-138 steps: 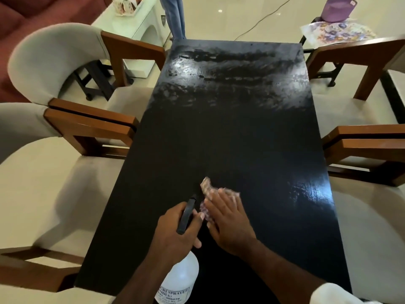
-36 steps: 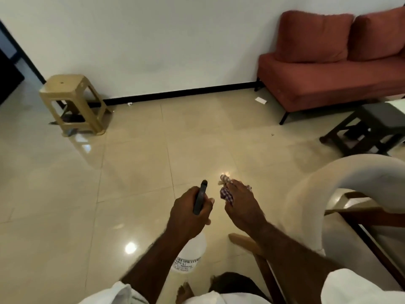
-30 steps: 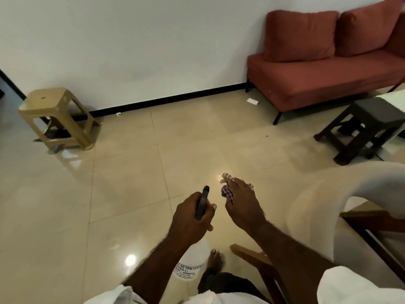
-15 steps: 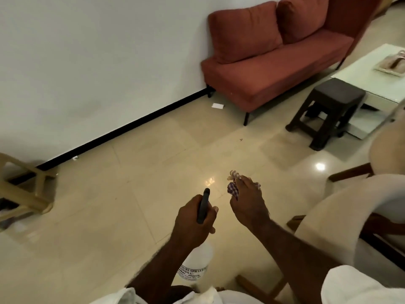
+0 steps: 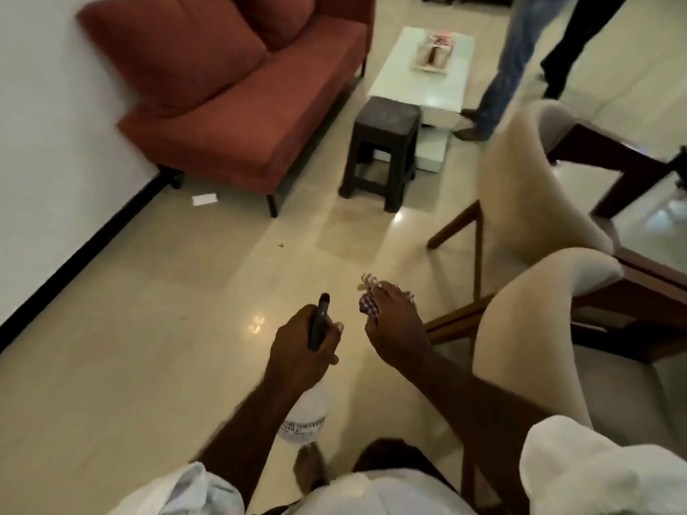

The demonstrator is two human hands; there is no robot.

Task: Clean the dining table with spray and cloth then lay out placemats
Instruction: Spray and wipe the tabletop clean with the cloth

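Observation:
My left hand (image 5: 303,341) grips the black trigger head of a clear spray bottle (image 5: 306,416), which hangs below my fist over the tiled floor. Just to its right, my right hand (image 5: 394,321) holds a small checked cloth (image 5: 368,297), bunched under my fingers with a corner sticking out ahead. Both hands are in the air beside the dining chairs. A corner of the dark dining table (image 5: 654,213) shows at the right edge, behind the chairs. No placemats are in view.
Two cream upholstered chairs (image 5: 528,202) with wooden frames stand on my right. Ahead are a dark stool (image 5: 383,143), a white coffee table (image 5: 423,68) and a red sofa (image 5: 238,98) along the wall. A person's legs (image 5: 513,61) stand beyond the chairs. My bare foot (image 5: 308,466) is below.
I have left the table and turned, walking along its side; the view swung from the wall and tan stool towards the sofa, stool and chairs. Both hands keep their hold.

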